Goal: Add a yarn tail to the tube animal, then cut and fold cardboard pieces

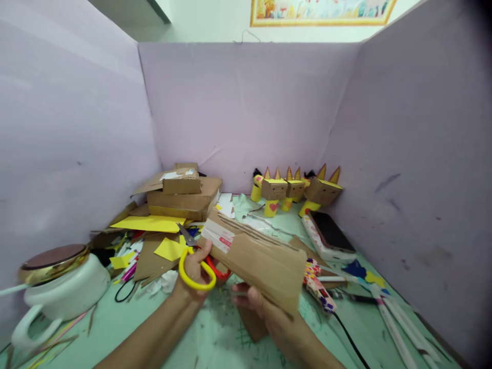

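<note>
A folded piece of brown cardboard (265, 261) with a white and red label is raised and tilted above the table. My left hand (194, 269) pinches its left end, thumb on the label side. Scissors (198, 282) with yellow and red handles are also in that hand, the yellow loop over the palm and the blades pointing up and left. My right hand (269, 312) is curled at the cardboard's lower right edge, partly covered by it. A smaller brown cardboard piece (253, 325) shows beneath the right hand; whether the hand touches it I cannot tell.
Cardboard boxes (180, 200) and yellow paper (149, 223) are piled at back left. Several cardboard-headed figures (274, 190) stand at the back. A patterned glue gun (319, 289) and a phone (331, 231) lie right. A white pot-like vessel (69, 282) stands left.
</note>
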Motion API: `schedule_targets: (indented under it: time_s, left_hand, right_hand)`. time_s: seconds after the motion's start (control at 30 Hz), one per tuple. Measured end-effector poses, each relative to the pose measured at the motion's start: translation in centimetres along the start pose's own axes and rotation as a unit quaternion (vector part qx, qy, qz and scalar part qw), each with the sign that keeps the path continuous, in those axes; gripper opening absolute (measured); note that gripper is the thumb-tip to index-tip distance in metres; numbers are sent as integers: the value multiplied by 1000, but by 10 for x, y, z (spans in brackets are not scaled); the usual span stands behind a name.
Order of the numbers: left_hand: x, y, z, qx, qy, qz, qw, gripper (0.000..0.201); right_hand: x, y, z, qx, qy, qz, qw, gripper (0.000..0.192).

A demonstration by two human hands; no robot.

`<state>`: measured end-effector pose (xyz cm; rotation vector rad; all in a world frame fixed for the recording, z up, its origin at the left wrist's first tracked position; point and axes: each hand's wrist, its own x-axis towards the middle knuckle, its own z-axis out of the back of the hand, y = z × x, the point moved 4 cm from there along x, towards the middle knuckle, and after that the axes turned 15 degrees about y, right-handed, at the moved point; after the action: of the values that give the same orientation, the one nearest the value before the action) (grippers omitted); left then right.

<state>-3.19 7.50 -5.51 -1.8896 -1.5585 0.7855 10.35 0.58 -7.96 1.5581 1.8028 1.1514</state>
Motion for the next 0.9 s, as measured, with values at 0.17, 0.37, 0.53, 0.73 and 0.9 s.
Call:
schedule_targets:
  time_s: [0.17, 0.37, 0.53, 0.73, 0.9]
  left_hand:
    - [-4, 9, 3, 40, 32, -17, 999, 32]
    - [-3, -1, 4, 126, 111, -58, 984, 43]
    - [-26, 17, -6, 214, 93, -50, 971, 41]
    - [-36, 25, -22, 308, 154, -11, 939, 31]
    - [-30, 2, -21, 501, 213, -41, 838, 23]
  right_hand:
    - [-1, 31, 37, -14, -192, 88, 977, 24]
    - [3, 61, 56, -71, -200, 113, 971, 19]
    - [4, 36, 39, -60, -173, 100, 978, 34]
    - [0, 33, 34, -103, -170, 83, 977, 43]
    - [0, 65, 55, -46, -250, 155, 955, 41]
